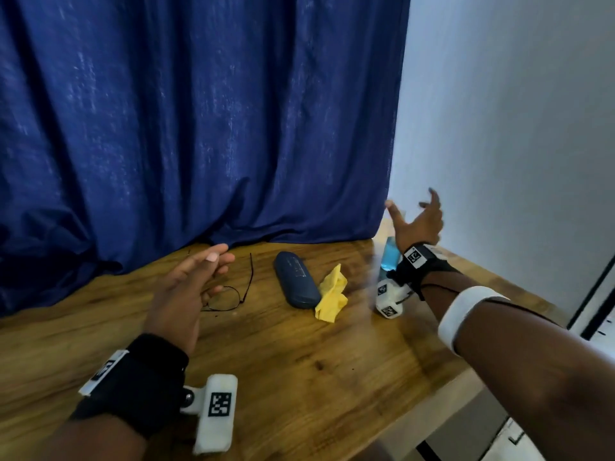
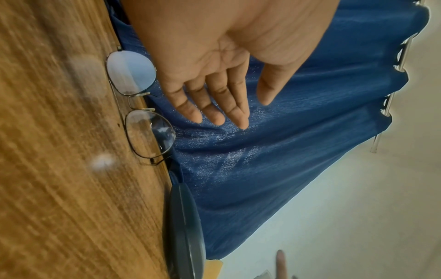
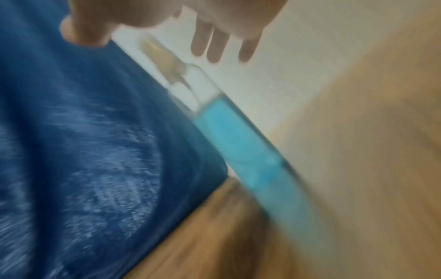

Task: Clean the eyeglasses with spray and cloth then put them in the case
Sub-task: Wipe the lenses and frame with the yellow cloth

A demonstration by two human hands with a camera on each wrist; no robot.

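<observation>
Thin wire-framed eyeglasses (image 1: 229, 294) (image 2: 140, 105) lie unfolded on the wooden table (image 1: 299, 354). My left hand (image 1: 196, 281) (image 2: 229, 90) hovers just above them, fingers straight, holding nothing. A closed dark blue case (image 1: 296, 279) (image 2: 186, 230) lies to their right, with a crumpled yellow cloth (image 1: 332, 296) against it. A clear spray bottle with blue liquid (image 1: 391, 257) (image 3: 238, 143) stands at the table's back right corner. My right hand (image 1: 417, 216) (image 3: 167, 24) is spread above the bottle's top, apart from it, blurred.
A dark blue curtain (image 1: 199, 121) hangs along the table's back edge. A pale wall (image 1: 515, 128) closes the right side. The table's right edge (image 1: 466, 377) runs close under my right forearm.
</observation>
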